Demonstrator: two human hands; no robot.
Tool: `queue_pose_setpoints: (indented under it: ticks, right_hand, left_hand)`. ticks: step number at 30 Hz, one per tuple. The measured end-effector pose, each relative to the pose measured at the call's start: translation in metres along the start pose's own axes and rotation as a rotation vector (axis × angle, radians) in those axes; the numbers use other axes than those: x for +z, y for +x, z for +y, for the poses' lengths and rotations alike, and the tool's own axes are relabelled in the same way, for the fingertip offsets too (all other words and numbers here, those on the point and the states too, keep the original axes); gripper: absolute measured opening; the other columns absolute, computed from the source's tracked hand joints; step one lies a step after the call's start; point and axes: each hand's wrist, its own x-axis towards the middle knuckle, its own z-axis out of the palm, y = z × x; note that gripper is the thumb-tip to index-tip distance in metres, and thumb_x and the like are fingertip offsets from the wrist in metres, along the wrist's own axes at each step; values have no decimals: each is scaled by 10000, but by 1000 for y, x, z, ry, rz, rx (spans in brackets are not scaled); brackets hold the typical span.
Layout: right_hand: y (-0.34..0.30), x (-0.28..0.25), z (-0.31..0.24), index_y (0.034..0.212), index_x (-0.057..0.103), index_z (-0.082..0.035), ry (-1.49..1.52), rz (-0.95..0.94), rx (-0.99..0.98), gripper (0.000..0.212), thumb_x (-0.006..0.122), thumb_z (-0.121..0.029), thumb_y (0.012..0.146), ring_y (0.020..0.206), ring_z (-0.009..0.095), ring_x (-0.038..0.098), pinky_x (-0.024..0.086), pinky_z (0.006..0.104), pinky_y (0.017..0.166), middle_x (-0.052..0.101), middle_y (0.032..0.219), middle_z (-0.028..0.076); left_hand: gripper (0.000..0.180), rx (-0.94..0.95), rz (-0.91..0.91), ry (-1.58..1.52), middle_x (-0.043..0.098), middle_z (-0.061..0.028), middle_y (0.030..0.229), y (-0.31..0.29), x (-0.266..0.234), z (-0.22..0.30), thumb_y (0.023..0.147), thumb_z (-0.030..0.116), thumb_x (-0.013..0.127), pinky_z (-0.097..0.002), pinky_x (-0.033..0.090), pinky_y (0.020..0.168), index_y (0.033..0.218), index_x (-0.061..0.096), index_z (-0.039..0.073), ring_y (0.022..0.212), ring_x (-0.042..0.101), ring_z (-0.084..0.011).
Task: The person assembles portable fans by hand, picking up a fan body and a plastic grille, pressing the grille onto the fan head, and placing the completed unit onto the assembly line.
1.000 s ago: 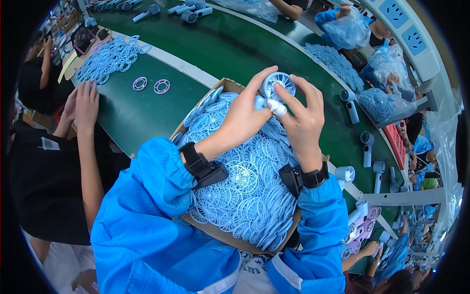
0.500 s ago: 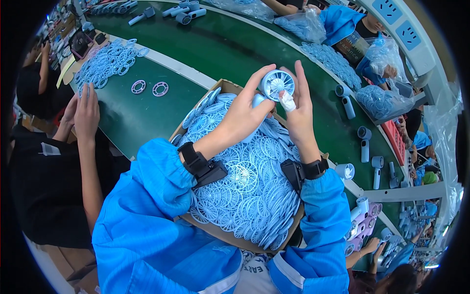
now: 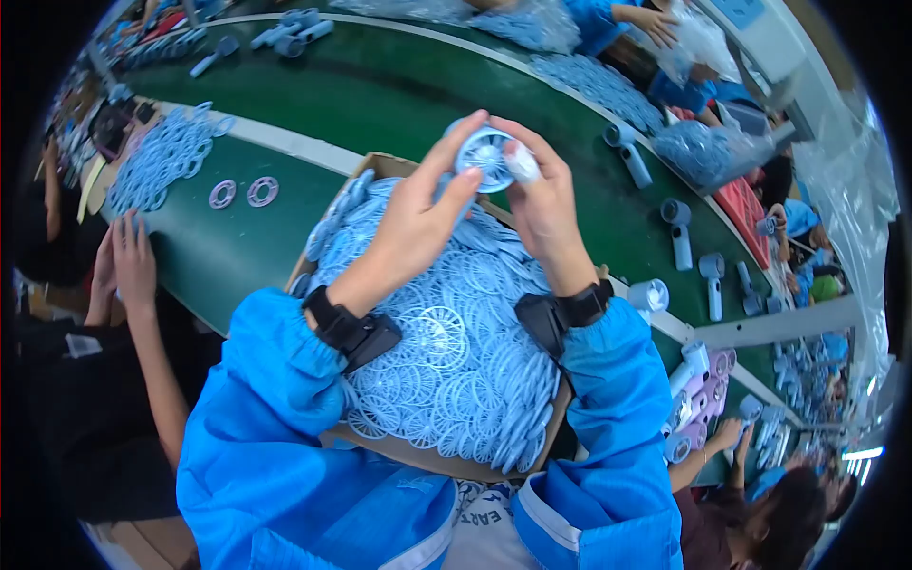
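Observation:
Both hands are raised above a cardboard box (image 3: 432, 456) heaped with light-blue round fan grilles (image 3: 446, 370). My left hand (image 3: 418, 223) pinches the left rim of one round blue fan part (image 3: 484, 157). Beside it, my right hand (image 3: 546, 204) holds the same part's right side, with a small white piece (image 3: 522, 165) pressed against it by the thumb and fingers. Both wrists wear black straps, and both sleeves are bright blue.
A green conveyor belt (image 3: 399, 95) runs behind the box, carrying small blue hand-held fans (image 3: 679, 233). Two pale rings (image 3: 242, 193) and a pile of blue grilles (image 3: 161, 157) lie at the left, near another person's hands (image 3: 123, 271). Other workers sit at the right and far side.
My hands have stayed together on the fan part, turning it a little; the white piece now sits at the part's right edge. The view has shifted slightly.

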Motion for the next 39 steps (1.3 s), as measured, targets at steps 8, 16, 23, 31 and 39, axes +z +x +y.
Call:
queue_pose_setpoints:
  ticks: [8, 16, 23, 31, 39]
  right_hand:
    - [49, -52, -19, 1283, 547, -80, -427, -61, 322, 432, 436, -371, 983, 1070, 235, 585, 476, 343, 896, 599, 1199, 147]
    - [75, -342, 54, 1058, 633, -46, -1739, 581, 314, 446, 613, -410, 800, 967, 405, 610, 491, 491, 808, 639, 1048, 229]
    - [86, -281, 56, 1045, 570, -13, -1269, 251, 477, 420, 562, -381, 843, 712, 304, 635, 478, 402, 594, 646, 832, 176]
    - [82, -169, 18, 1046, 488, -50, -146, 242, 556, 243, 474, -269, 941, 657, 174, 552, 421, 301, 555, 583, 824, 95]
    - [2, -15, -9, 1191, 522, -18, -1091, -861, -154, 383, 619, -204, 870, 879, 278, 578, 470, 368, 809, 583, 1027, 126]
  left_hand:
    - [510, -357, 245, -345, 503, -108, 1295, 10, -4, -2, 992, 249, 435, -308, 461, 897, 1471, 296, 146, 1158, 506, -194]
    - [437, -260, 13, -64, 491, -115, 1338, 15, -20, -8, 966, 254, 478, -331, 446, 931, 1366, 461, 80, 1207, 484, -211]
    - [349, -360, -41, -42, 583, -69, 1181, 6, -24, -11, 937, 214, 480, -284, 469, 821, 1253, 567, 91, 1040, 556, -136]
    - [374, -370, 20, -105, 595, -82, 1133, 11, -10, -12, 944, 270, 504, -293, 485, 805, 1224, 557, 27, 1005, 583, -161]
    - [264, -304, 253, -221, 603, -54, 876, 18, -38, -11, 871, 245, 611, -265, 493, 648, 984, 565, 10, 716, 600, -132]
